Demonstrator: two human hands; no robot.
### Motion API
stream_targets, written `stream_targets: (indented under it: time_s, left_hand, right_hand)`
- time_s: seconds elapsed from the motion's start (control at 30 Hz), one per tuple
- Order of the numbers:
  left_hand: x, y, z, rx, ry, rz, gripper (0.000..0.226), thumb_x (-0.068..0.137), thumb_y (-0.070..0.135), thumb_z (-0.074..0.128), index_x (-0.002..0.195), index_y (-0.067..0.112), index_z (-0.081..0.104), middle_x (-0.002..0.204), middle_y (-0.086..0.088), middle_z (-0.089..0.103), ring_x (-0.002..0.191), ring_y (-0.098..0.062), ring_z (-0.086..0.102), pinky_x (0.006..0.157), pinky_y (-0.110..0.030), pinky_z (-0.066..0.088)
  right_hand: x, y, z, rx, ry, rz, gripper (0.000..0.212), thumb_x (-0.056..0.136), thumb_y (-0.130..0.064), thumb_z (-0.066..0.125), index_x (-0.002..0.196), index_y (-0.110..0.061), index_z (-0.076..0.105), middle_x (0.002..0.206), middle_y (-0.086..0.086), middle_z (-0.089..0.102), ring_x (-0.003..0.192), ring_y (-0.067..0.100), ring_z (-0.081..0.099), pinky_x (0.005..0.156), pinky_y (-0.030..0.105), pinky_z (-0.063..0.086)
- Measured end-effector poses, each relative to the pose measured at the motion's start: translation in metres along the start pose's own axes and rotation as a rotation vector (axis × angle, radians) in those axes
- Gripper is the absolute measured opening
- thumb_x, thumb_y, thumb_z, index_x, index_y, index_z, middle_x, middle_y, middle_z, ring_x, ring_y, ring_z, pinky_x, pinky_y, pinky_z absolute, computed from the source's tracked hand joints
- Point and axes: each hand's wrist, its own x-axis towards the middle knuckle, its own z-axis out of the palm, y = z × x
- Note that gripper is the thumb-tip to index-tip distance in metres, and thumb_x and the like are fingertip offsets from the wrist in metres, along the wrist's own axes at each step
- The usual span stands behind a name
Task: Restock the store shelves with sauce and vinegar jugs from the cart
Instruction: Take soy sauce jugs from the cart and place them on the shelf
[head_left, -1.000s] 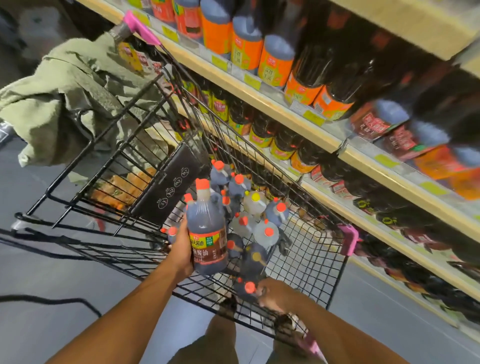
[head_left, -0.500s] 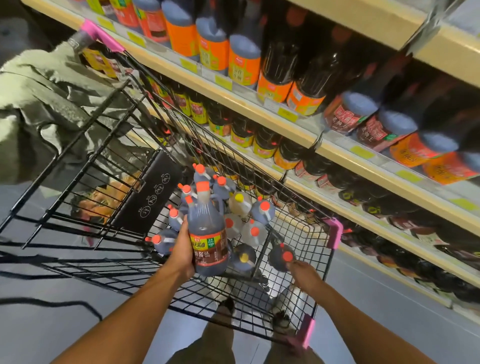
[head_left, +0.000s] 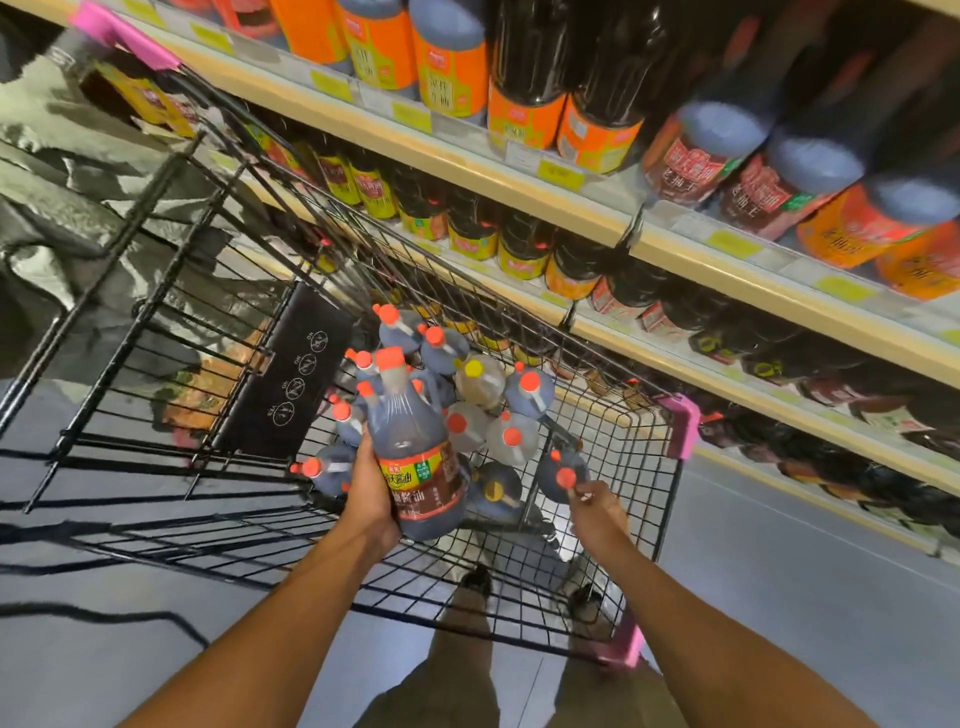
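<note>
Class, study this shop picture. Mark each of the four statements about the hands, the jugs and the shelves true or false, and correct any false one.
1. The left hand holds a dark jug upright over the cart. True.
2. The right hand rests on a shelf. False: it is down in the cart, gripping a second jug near its red cap.
3. Every jug in the cart has a red cap. False: one pale jug has a yellow cap.
4. The shelf beside the cart holds bottles with orange labels. True.
</note>
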Motion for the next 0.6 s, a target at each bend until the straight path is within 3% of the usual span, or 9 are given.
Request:
stream_targets:
  time_s: [0.07, 0.13, 0.2, 0.27, 0.33, 0.53, 0.6]
  left_hand:
    - [0.002, -0.003, 0.000, -0.004, 0.010, -0.017, 0.079, 0.088, 0.068, 0.052, 0.133, 0.005, 0.062, 0.124, -0.030, 0.062, 0.109, -0.044, 0.062, 0.107, -0.069, 0.040]
    - [0.003, -0.005, 0.002, -0.002, 0.016, -0.027, 0.082, 0.087, 0.068, 0.051, 0.137, 0.004, 0.058, 0.128, -0.031, 0.059, 0.115, -0.045, 0.058, 0.110, -0.070, 0.036]
    - [0.004, -0.007, 0.004, -0.012, 0.027, -0.023, 0.076, 0.090, 0.068, 0.048, 0.131, 0.005, 0.063, 0.121, -0.028, 0.064, 0.107, -0.042, 0.063, 0.109, -0.067, 0.039]
    - [0.007, -0.010, 0.002, -0.001, 0.055, -0.031, 0.073, 0.094, 0.066, 0.045, 0.134, 0.006, 0.062, 0.117, -0.024, 0.068, 0.100, -0.038, 0.067, 0.104, -0.060, 0.047]
    - [0.011, -0.013, -0.001, 0.010, 0.081, -0.045, 0.071, 0.097, 0.063, 0.043, 0.137, 0.006, 0.060, 0.121, -0.022, 0.068, 0.103, -0.036, 0.068, 0.103, -0.057, 0.049]
    - [0.019, -0.016, -0.004, 0.009, 0.081, -0.065, 0.067, 0.096, 0.062, 0.047, 0.135, 0.010, 0.062, 0.126, -0.023, 0.065, 0.110, -0.037, 0.064, 0.107, -0.058, 0.046]
    - [0.019, -0.014, -0.006, 0.025, 0.077, -0.059, 0.061, 0.097, 0.061, 0.045, 0.124, 0.012, 0.071, 0.122, -0.021, 0.069, 0.105, -0.036, 0.069, 0.094, -0.055, 0.056]
  right_hand:
    - [-0.001, 0.009, 0.002, -0.094, 0.035, -0.028, 0.036, 0.097, -0.035, 0.055, 0.130, -0.025, 0.044, 0.083, -0.003, 0.063, 0.062, 0.011, 0.060, 0.046, 0.021, 0.036]
    - [0.001, 0.016, 0.006, -0.175, 0.017, -0.029, 0.055, 0.092, -0.031, 0.059, 0.140, -0.023, 0.033, 0.102, 0.002, 0.063, 0.065, 0.011, 0.057, 0.048, 0.022, 0.034]
    - [0.006, 0.022, 0.011, -0.261, 0.001, -0.054, 0.073, 0.089, -0.035, 0.066, 0.146, -0.019, 0.025, 0.133, 0.011, 0.052, 0.086, 0.020, 0.060, 0.058, 0.025, 0.040]
    - [0.013, 0.026, 0.017, -0.271, 0.026, -0.106, 0.085, 0.086, -0.044, 0.071, 0.150, -0.018, 0.022, 0.146, 0.013, 0.041, 0.113, 0.032, 0.057, 0.074, 0.033, 0.048]
    - [0.022, 0.028, 0.024, -0.231, 0.067, -0.166, 0.092, 0.081, -0.050, 0.075, 0.151, -0.020, 0.023, 0.145, 0.011, 0.042, 0.122, 0.033, 0.052, 0.085, 0.039, 0.051]
    - [0.047, 0.029, 0.034, -0.208, 0.121, -0.318, 0.104, 0.073, -0.044, 0.084, 0.153, -0.022, 0.022, 0.144, 0.010, 0.045, 0.124, 0.035, 0.050, 0.085, 0.042, 0.051]
    - [0.050, 0.029, 0.033, -0.250, 0.124, -0.383, 0.106, 0.071, -0.043, 0.085, 0.153, -0.018, 0.024, 0.145, 0.011, 0.046, 0.125, 0.036, 0.050, 0.089, 0.046, 0.054]
